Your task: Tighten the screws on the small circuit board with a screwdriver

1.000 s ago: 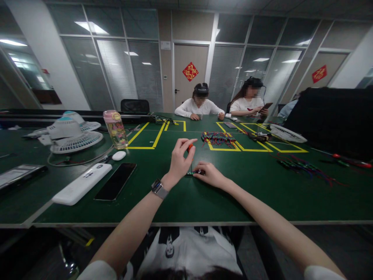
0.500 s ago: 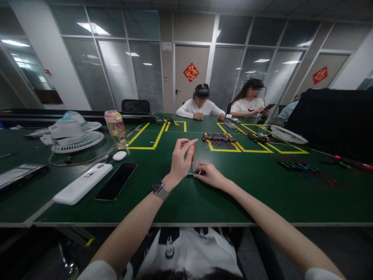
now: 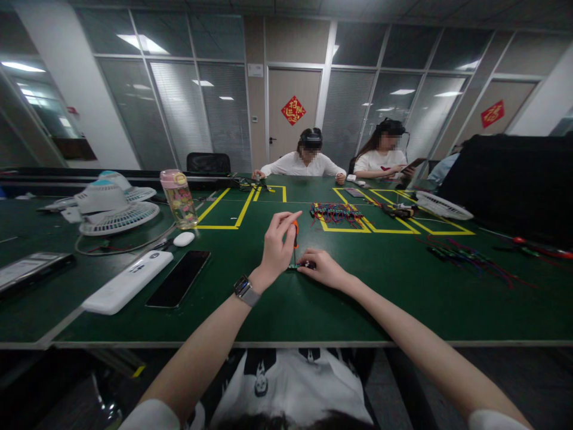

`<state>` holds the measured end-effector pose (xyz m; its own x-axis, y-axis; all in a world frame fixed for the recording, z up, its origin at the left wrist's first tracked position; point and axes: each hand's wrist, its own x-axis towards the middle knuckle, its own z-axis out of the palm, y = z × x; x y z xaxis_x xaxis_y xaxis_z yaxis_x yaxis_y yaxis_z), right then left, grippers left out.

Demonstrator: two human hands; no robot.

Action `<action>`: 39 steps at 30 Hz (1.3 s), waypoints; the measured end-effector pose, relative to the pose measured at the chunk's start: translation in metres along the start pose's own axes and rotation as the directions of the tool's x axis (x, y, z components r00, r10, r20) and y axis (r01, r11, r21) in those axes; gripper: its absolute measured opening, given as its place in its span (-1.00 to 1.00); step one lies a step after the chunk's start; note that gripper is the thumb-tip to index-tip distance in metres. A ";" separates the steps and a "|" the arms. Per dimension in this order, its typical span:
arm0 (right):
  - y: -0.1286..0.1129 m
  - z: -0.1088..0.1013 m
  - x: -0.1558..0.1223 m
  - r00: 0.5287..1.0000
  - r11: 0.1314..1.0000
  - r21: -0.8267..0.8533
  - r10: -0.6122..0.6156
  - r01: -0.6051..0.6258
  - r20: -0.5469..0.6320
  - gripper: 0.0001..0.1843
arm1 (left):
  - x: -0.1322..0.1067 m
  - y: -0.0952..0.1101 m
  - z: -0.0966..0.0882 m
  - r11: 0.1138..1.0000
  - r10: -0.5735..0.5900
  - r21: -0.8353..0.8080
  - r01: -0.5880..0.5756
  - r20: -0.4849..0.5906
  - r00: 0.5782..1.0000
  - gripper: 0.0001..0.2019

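Observation:
My left hand (image 3: 278,243) grips a screwdriver (image 3: 296,234) with an orange and black handle, held upright with its thin shaft pointing down. The shaft's lower end meets a small green circuit board (image 3: 292,267) on the table. My right hand (image 3: 323,267) is closed on the board's right side, with a small dark part (image 3: 308,264) showing at its fingers. How the dark part joins the board is too small to make out. Beyond my hands lies a bundle of small boards with red and blue wires (image 3: 340,215).
Left of my arms are a black phone (image 3: 179,279), a white power bank (image 3: 129,282), a white earbud case (image 3: 184,239), a drink bottle (image 3: 179,200) and a white fan (image 3: 119,216). More wired boards (image 3: 470,257) lie at right. Two people sit across the green table (image 3: 250,325).
My hands hold nearly the same pose, while the screwdriver's handle shows slightly more. Across the table, a person in white has stretched an arm out toward the left.

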<state>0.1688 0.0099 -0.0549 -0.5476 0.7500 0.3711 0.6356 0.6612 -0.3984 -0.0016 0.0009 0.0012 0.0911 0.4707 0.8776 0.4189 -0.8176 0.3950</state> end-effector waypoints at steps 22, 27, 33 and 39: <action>0.001 0.001 0.000 1.000 1.000 -0.007 -0.004 0.004 -0.005 -0.88 | 0.000 0.001 0.000 1.000 0.007 0.023 -0.007 -0.042 0.999 -0.81; 0.002 0.002 0.000 1.000 1.000 -0.004 -0.011 0.011 -0.005 -0.89 | -0.001 -0.001 0.000 1.000 0.004 -0.008 -0.004 -0.004 1.000 -0.71; 0.003 0.003 0.000 1.000 1.000 0.007 -0.010 0.010 -0.005 -0.89 | 0.000 -0.002 0.001 1.000 -0.005 0.006 0.005 -0.039 0.999 -0.73; 0.003 0.003 0.000 1.000 1.000 0.005 -0.010 0.010 -0.010 -0.89 | -0.001 -0.001 0.000 1.000 -0.004 0.018 0.005 -0.025 1.000 -0.72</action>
<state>0.1694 0.0123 -0.0584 -0.5486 0.7432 0.3831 0.6276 0.6687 -0.3986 -0.0021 0.0017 0.0000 0.0665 0.4656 0.8825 0.4353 -0.8094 0.3942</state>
